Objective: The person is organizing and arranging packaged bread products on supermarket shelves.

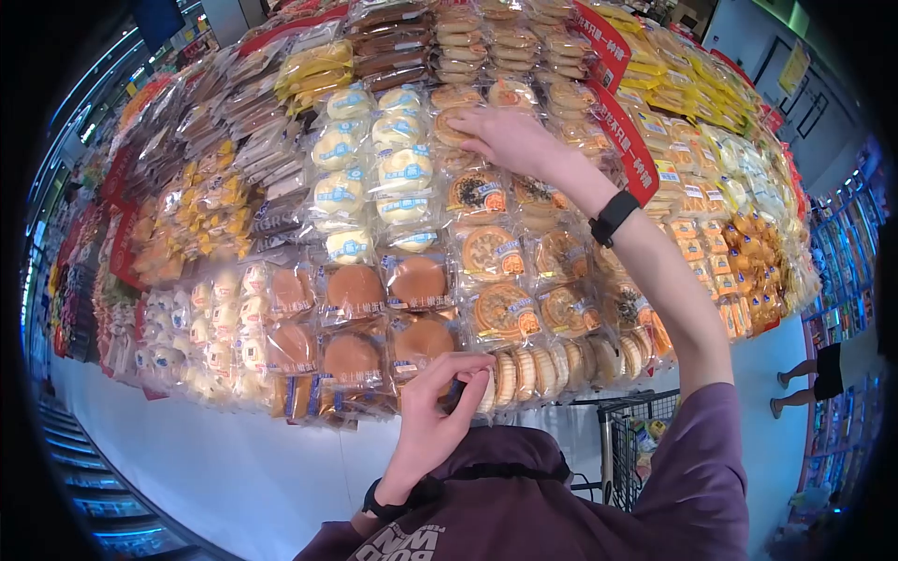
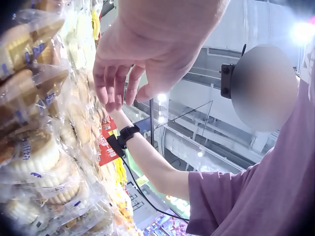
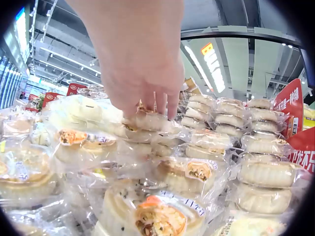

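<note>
Pastry under the right hand: round, flat and golden-brown, in a clear wrapper; the pastry [image 1: 446, 132] lies high in the middle columns of the display, partly covered by the fingers.
Right grip: the right hand [image 1: 513, 142] reaches over and touches that pastry; cannot tell whether it is clamped on it.
Left grip: the left hand [image 1: 432, 416] is near the display's front edge, fingers loosely bent, thumb a little apart from them, holding nothing.
Nearest the left hand: pale fluted pastries [image 1: 526, 373] standing on edge in a wrapped row.
Wrappers: clear film around each item; seeded pastries [image 1: 479, 193] with orange labels, white buns [image 1: 403, 170] with blue labels, smooth brown cakes [image 1: 354, 287] with white lettering.
Cart: a wire cart [image 1: 606, 456] beside the person, colourful packets [image 1: 647, 438] inside, contents too small to read.
Head view alone: the cart, and another person's legs [image 1: 798, 380] at the far right.
Left wrist view alone: a black cable [image 2: 142, 195] hanging from the right wrist.
Right wrist view: pale stacked pastries [image 3: 264, 173] side-on, near red signs [image 3: 288, 110].
</note>
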`<state>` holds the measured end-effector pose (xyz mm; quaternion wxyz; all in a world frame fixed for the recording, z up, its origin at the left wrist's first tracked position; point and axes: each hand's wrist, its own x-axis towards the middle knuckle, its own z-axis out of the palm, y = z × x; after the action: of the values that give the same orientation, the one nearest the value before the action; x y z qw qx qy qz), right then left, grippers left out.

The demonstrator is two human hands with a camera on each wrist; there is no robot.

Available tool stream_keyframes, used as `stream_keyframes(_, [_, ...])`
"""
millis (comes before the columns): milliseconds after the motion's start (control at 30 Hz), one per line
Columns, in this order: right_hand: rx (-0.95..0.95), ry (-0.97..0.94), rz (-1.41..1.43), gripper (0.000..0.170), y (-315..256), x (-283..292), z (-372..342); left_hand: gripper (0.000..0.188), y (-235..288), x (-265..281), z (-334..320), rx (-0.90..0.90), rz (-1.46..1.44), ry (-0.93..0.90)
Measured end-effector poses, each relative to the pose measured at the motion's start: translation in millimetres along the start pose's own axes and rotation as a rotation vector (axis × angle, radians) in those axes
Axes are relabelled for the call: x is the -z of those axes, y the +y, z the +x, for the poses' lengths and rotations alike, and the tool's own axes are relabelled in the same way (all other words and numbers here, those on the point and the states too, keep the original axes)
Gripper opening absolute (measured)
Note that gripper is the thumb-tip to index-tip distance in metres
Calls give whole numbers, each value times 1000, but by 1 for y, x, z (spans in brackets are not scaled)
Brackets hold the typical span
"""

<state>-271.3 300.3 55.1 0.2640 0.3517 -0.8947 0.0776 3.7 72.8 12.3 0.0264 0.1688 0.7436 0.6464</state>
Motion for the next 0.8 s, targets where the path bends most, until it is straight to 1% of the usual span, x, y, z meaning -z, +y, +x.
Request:
stream_keyframes(67, [7,19,-21,37,9,-14,0,15,-2,4,-3,18,-24,21])
stream_keyframes(167, [-11,-45,-44,38,2,-7,2,16,-7,8,-7,47,-51,41])
stream_keyframes(267, [94,-24,-171,38,1,4,4,16,-4,14,-9,9,-14,27])
stream_keyframes(300, [102,107,-140,37,-12,13,0,16,-3,17,-9,1,-11,33])
stream_keyframes(400, [-88,-216,-86,37,-63,51,-16,16,-5,23,-10,-2,-7,53])
stream_keyframes(433, [-89,-346,-96,37,-74,52,-24,16,-8,24,-9,6,-3,51])
stream_keyframes(533, [39,-275,-122,38,-69,22,-48,15,-13,26,-11,40,1,18])
stream_keyframes(567, [88,-193,-140,39,-66,17,-51,15,-13,26,-11,46,-4,6])
stream_keyframes(667, [-11,-278,-97,41,-67,19,-48,14,-14,27,-9,18,-2,-8])
stream_keyframes(800, [-47,-261,-123,40,-70,16,-49,15,-11,34,-8,8,-24,-11])
